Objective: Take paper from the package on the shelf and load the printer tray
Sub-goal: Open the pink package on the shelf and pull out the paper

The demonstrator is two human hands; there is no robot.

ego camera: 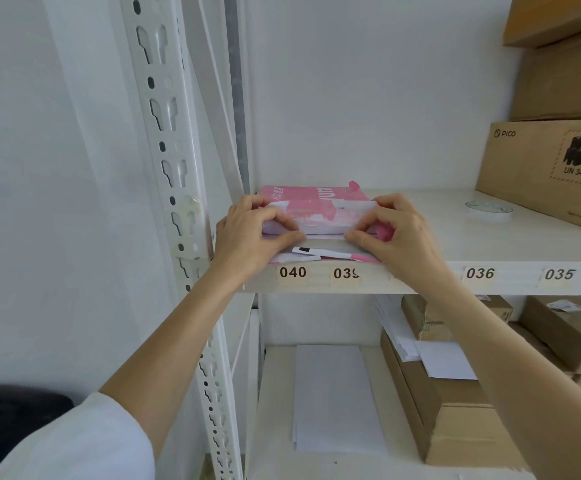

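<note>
You are at the very start of this job. Your left hand (247,233) and right hand (398,233) are both up at the torn pink-and-white paper wrapper of the copy-paper package (313,206), which lies flat on the white metal shelf (455,237) just behind your fingertips, at the front edge above the brown number labels (292,272). The fingers of each hand are curled and pinching: your left thumb and forefinger close on the loose white flap at the package's near left corner, your right ones on the flap at its near right corner. Between your two thumbs the open end of the wrapper shows a thin white edge, which looks like the stack of white sheets (323,236) inside, though I cannot tell whether you have hold of any sheets or only the wrapping. Scraps of torn wrapper (320,252) hang just below your fingertips, over the shelf lip.

No paper is out of the package yet, as far as this view shows. Left to do, by my reckoning: spread the flaps, draw out a stack, carry it to the printer and load the tray. Neither printer nor tray is in sight here.
</note>
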